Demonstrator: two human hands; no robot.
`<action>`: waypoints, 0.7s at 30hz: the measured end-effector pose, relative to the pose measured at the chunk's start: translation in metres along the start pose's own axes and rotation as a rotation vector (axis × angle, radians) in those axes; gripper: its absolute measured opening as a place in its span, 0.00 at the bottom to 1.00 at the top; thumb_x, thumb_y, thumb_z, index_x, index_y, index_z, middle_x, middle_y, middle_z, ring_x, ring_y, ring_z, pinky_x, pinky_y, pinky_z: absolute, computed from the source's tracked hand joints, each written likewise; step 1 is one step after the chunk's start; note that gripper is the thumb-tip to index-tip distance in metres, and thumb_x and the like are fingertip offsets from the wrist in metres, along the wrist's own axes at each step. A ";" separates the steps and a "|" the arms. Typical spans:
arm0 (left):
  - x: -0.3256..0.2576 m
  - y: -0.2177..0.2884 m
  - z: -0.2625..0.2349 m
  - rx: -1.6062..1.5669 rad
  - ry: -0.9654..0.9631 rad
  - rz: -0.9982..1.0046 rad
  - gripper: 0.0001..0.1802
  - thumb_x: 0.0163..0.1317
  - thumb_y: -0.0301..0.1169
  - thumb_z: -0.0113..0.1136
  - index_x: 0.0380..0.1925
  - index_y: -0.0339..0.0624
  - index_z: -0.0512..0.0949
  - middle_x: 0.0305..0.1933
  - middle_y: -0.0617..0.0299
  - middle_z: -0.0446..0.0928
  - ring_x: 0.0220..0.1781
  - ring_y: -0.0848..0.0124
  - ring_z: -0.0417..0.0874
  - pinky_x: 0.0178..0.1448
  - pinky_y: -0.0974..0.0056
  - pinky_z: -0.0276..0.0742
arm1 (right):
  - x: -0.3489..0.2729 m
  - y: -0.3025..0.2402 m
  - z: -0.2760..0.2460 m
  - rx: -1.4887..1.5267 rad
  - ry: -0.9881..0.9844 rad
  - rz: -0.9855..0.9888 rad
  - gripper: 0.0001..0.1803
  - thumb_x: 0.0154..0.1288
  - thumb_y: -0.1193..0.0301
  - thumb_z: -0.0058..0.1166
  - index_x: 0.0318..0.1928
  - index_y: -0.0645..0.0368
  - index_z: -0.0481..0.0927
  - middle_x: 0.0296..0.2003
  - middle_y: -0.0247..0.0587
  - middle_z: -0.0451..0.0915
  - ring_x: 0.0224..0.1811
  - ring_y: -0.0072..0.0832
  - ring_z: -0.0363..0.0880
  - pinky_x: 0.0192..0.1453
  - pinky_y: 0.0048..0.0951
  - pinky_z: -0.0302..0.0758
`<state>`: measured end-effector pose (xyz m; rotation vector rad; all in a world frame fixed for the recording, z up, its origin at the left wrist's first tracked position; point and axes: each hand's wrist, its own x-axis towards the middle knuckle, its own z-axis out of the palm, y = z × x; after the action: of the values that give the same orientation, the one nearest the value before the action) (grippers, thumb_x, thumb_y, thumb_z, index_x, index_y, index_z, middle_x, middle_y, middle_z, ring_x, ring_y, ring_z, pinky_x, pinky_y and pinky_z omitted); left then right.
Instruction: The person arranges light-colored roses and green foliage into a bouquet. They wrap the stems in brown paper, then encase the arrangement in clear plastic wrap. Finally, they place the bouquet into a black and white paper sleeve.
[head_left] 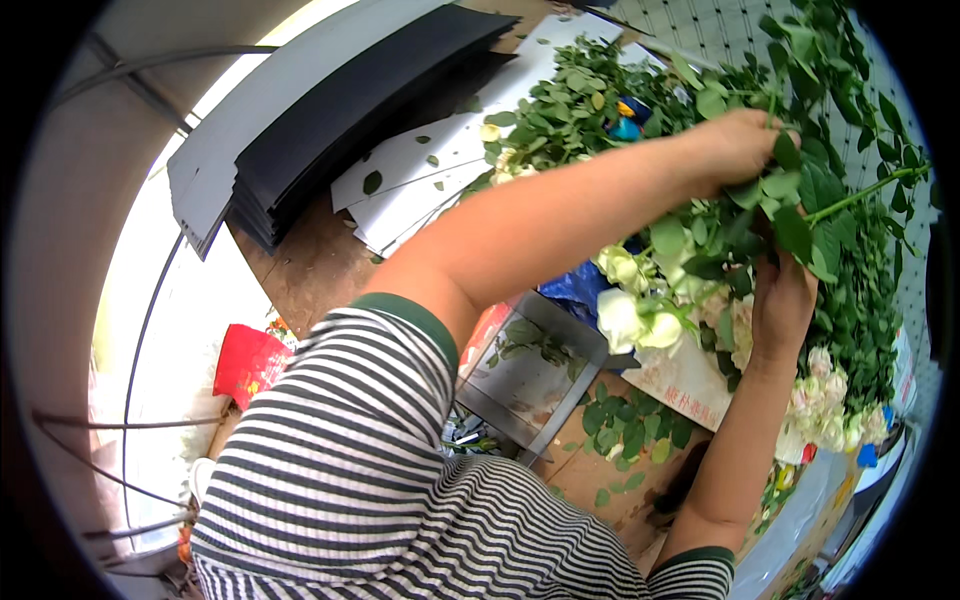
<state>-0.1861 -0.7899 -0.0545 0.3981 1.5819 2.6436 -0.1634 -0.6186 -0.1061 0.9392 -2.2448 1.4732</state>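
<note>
The left hand [745,150] grips green, oval-leaved stems [822,188]; the right hand's [783,310] hold, leaf-hidden, I cannot tell. Careless tugging could bruise round, cream-white rose blooms [621,318].

"What do the roses [622,318] look like?"
"Creamy white, full-headed, some well opened, with broad green leaves [795,237]."
"How are they held?"
"Above the surface [305,265], toward its right edge. The right hand [785,300] grips them amid the leaves, the left hand [745,150] touching the greenery. Blooms point left; one thick stem [862,196] slants right."
"Does it join those blooms?"
"Can't tell; leaves hide that."
</note>
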 end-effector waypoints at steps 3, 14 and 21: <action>0.006 -0.013 -0.007 0.244 0.244 0.279 0.17 0.65 0.38 0.51 0.38 0.32 0.76 0.33 0.53 0.79 0.36 0.67 0.78 0.44 0.61 0.72 | 0.008 0.024 0.009 -0.686 -0.088 -0.115 0.22 0.66 0.78 0.43 0.61 0.62 0.68 0.55 0.45 0.72 0.55 0.38 0.72 0.59 0.33 0.68; -0.011 0.052 -0.146 0.514 0.419 0.211 0.30 0.59 0.56 0.56 0.41 0.36 0.78 0.37 0.53 0.80 0.35 0.62 0.80 0.41 0.58 0.73 | 0.094 -0.063 0.155 -0.099 -0.385 0.065 0.17 0.62 0.66 0.50 0.46 0.65 0.78 0.39 0.41 0.82 0.41 0.26 0.76 0.47 0.30 0.71; -0.049 0.074 -0.271 0.933 0.561 -0.063 0.15 0.60 0.40 0.58 0.24 0.39 0.77 0.19 0.65 0.71 0.21 0.74 0.68 0.28 0.65 0.62 | 0.108 -0.021 0.148 0.004 -0.579 0.346 0.30 0.66 0.47 0.49 0.56 0.59 0.74 0.45 0.40 0.80 0.42 0.24 0.80 0.45 0.25 0.76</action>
<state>-0.1949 -1.0670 -0.1220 -0.4356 2.8646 1.8675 -0.2150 -0.7954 -0.0940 1.1360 -2.9430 1.4747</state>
